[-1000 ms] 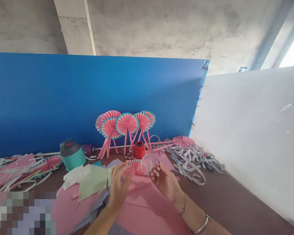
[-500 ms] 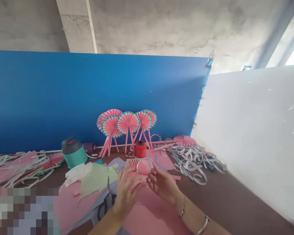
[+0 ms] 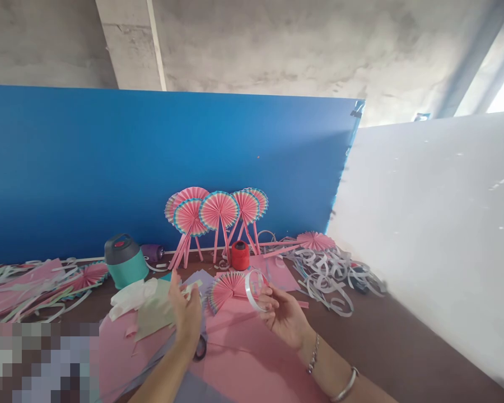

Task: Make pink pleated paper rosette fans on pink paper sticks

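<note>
My right hand (image 3: 283,313) holds a thin white ring (image 3: 249,294), seemingly a narrow roll of tape, pinched upright at its right side. To its left, my left hand (image 3: 187,310) has its fingers apart and nothing in them, above the pale green paper (image 3: 155,308). A pleated pink paper fan (image 3: 224,291), partly spread, lies behind and between the hands. Pink paper sheets (image 3: 252,358) cover the table below them. A black scissors handle (image 3: 200,348) shows beside my left wrist; the hand and arm hide most of the scissors.
Several finished pink fans (image 3: 219,210) lean on the blue partition (image 3: 109,157). A red spool-like object (image 3: 240,256) stands before them. At left is a teal container (image 3: 126,271); at right lie curled white strips (image 3: 327,274). A white wall (image 3: 437,224) borders the right side.
My left hand has let go of the ring and moved left, away from it. The ring stays in my right hand, turned more edge-on. The pink fan is less covered.
</note>
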A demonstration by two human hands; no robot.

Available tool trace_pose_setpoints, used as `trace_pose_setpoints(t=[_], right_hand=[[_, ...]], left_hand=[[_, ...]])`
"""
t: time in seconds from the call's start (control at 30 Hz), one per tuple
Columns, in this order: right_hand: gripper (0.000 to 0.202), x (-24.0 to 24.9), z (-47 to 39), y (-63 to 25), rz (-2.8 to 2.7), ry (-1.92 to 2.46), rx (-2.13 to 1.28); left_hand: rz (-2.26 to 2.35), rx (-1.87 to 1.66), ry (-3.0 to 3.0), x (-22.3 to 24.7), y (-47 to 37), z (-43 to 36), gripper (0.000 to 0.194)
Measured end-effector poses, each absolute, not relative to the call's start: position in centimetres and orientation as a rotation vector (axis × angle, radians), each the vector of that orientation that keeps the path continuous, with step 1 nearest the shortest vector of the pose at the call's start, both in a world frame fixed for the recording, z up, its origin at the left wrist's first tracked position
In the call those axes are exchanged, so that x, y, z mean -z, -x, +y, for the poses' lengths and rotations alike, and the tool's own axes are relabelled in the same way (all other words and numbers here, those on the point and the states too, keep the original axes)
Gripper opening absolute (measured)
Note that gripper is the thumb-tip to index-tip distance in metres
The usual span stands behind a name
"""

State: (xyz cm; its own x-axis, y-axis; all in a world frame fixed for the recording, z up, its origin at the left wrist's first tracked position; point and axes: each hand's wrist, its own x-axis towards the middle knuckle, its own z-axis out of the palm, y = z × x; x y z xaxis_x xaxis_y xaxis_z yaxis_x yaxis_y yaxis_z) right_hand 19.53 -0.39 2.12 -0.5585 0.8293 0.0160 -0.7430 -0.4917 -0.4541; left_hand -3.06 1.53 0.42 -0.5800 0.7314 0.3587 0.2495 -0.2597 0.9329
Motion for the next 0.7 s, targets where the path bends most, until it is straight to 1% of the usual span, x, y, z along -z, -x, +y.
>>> trace_pose_setpoints(t=[0.03,0.07,0.17,0.27,0.4,0.53,0.7], right_hand=[[0.021,-2.1,-0.4,-19.5,-0.522,0.263,-2.112],[0.022,-2.1,-0.5,-19.5,-0.53,0.281,-2.107],[0.025,-2.4,-0.7,-19.1,-0.625,0.385,-2.05],[0.028,-2.8,-1.1,-18.6,-0.882,0.496,-1.847],[0.028,-2.2,-1.5,-18.2,-1.287,0.646,-1.507],[0.026,-0.6,-1.5,-18.2,-1.522,0.775,-1.339],[0.021,-0.8,-2.0,-18.4,-1.693,0.845,-1.166]], left_hand=[[1.655,-1.858,-1.209,-0.5,2.8,1.4,0.05],[1.629,-1.798,-1.265,-0.6,2.5,1.1,0.054],[1.398,-1.556,-1.487,-1.4,1.1,-0.5,0.036],[1.168,-1.413,-1.63,-1.8,0.1,-1.8,0.035],[1.183,-1.458,-1.752,-1.3,-0.3,-1.7,0.041],[1.191,-1.508,-1.801,-0.4,-0.1,-1.2,0.033],[1.208,-1.468,-1.665,-0.5,0.0,-1.2,0.036]])
